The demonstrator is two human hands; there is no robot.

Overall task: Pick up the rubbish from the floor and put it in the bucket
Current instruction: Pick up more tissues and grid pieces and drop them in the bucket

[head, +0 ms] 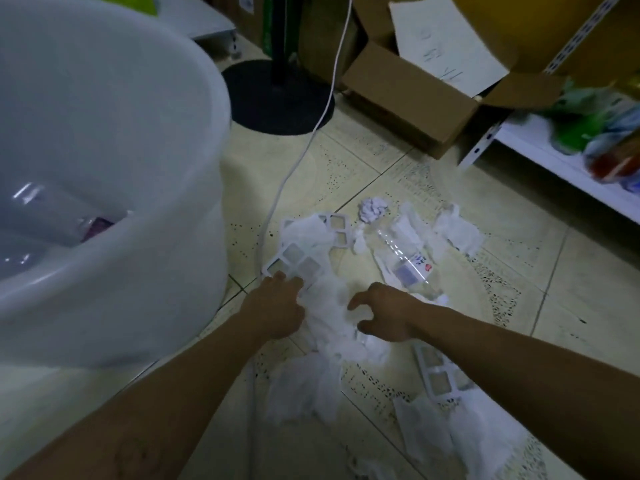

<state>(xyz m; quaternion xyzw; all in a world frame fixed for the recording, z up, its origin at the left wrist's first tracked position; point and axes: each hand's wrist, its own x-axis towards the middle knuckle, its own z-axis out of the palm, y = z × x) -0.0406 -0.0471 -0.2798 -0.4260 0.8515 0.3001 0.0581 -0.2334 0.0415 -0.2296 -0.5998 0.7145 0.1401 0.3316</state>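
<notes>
Both arms reaching down to the tiled floor (381,168), closing on a heap of crumpled white tissue (332,320). Left hand (277,306) flat, fingers spread on the paper beside a white plastic grid frame (294,251); right hand (384,313) clawed apart, holding nothing yet. Probably to scoop the heap together. Clear plastic bottle (405,258) just beyond; white bucket (114,216) close at left, handy for dropping.
</notes>
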